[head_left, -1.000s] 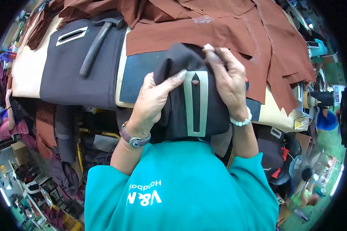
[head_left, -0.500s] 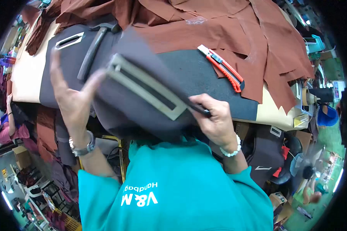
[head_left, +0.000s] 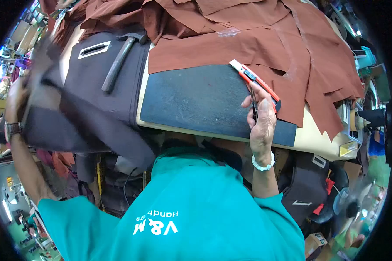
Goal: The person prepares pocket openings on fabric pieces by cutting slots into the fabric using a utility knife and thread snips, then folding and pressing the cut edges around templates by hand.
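Note:
At the far left, my left hand (head_left: pixel 15 101) grips a dark grey-brown fabric panel (head_left: pixel 80 117), smeared by motion, that trails over the table's front edge. My right hand (head_left: pixel 262 124) is raised above the right part of a black mat (head_left: pixel 191 98), its fingers closed around a slim dark tool (head_left: pixel 254 103) whose exact kind I cannot make out. Just beyond those fingers lies an orange utility knife (head_left: pixel 261 82). A hammer (head_left: pixel 119 61) rests on another dark fabric panel (head_left: pixel 85 71), which has a slot framed by a pale rectangle.
Reddish-brown fabric pieces (head_left: pixel 231 43) cover the back and right of the cream table (head_left: pixel 307 139). Below the right edge hang dark pieces with metal-looking frames (head_left: pixel 307 178). A yellow object (head_left: pixel 347 148) sits at the table's right corner.
The dark panel with the slotted frame has swung from in front of my chest to the far left with my left hand. My right hand has let go of it and turned upright, holding the slim tool.

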The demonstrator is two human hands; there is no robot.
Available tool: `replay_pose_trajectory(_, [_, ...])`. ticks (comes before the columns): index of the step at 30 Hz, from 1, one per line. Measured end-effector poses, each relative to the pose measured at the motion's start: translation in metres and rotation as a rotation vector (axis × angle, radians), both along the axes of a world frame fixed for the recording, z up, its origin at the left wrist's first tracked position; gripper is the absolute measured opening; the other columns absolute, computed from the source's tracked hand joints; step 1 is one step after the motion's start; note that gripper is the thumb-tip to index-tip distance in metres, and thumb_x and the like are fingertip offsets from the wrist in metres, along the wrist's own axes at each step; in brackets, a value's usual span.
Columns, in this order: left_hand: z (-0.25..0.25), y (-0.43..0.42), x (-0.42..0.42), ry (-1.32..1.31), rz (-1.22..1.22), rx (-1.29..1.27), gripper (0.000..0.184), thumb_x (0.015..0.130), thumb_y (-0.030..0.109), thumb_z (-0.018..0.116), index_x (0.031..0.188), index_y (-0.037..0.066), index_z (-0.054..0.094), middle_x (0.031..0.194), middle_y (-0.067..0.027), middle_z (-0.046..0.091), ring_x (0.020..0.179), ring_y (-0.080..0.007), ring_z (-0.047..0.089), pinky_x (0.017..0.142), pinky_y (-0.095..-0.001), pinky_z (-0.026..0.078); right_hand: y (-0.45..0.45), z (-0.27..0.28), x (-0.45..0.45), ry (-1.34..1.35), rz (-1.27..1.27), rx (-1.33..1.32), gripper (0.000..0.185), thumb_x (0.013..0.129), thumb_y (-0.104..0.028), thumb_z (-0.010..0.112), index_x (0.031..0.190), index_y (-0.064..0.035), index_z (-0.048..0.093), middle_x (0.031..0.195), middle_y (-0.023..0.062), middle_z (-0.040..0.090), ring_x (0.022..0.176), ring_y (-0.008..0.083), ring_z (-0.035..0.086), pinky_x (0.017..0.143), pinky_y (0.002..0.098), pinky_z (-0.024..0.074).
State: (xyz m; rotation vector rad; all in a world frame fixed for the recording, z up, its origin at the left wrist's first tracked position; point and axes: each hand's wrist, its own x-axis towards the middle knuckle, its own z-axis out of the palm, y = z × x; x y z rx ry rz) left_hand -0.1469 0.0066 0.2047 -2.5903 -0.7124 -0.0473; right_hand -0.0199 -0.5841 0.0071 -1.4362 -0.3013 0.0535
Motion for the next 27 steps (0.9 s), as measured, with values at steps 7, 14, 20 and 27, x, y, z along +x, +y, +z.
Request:
replay_pose_trajectory(7, [-0.035,-0.050,-0.017,-0.238,0.169,-0.943,0.028,0.083,0.024,0.062,0.100,0.003,0.058,0.086,-0.0054,0.062,0.075,-0.0148,0.061,0.066,-0.0312,0.049,-0.006,-0.023,0.000,0.036,-0.022,-0.119,0.029,0.097,-0.018,0.044,0.116,0.0001,0.057,0.073,-0.0011,0.047,0.067,0.0062,0.044,0.064,0.0196,0.0382])
replay_pose_trajectory(14, [-0.173,-0.337,0.101,-0.637,0.188,-1.997,0.029,0.082,0.023,0.068,0.091,-0.003,0.056,0.084,-0.0069,0.064,0.070,-0.0116,0.059,0.062,-0.0256,0.049,0.000,-0.002,-0.006,0.166,0.024,0.090,0.030,0.098,-0.022,0.042,0.115,-0.0010,0.054,0.072,-0.0027,0.049,0.059,0.0017,0.039,0.051,0.0158,0.0323])
replay_pose_trajectory(20, [-0.202,-0.443,0.114,-0.937,-0.010,-2.551,0.017,0.090,0.016,0.058,0.098,0.002,0.061,0.083,-0.0074,0.066,0.065,-0.0103,0.062,0.056,-0.0235,0.051,0.023,0.017,-0.034,0.368,0.159,0.217,0.031,0.098,-0.025,0.042,0.119,-0.0027,0.049,0.075,-0.0006,0.052,0.054,0.0010,0.039,0.048,0.0145,0.0314])
replay_pose_trajectory(27, [-0.207,-0.427,0.098,-0.976,-0.043,-2.468,0.013,0.087,0.012,0.062,0.095,0.002,0.065,0.084,-0.0044,0.067,0.068,-0.0097,0.063,0.061,-0.0228,0.051,0.033,-0.011,-0.030,0.420,0.131,0.106,0.025,0.098,-0.028,0.043,0.108,-0.0054,0.046,0.071,-0.0007,0.051,0.053,0.0016,0.037,0.045,0.0154,0.0297])
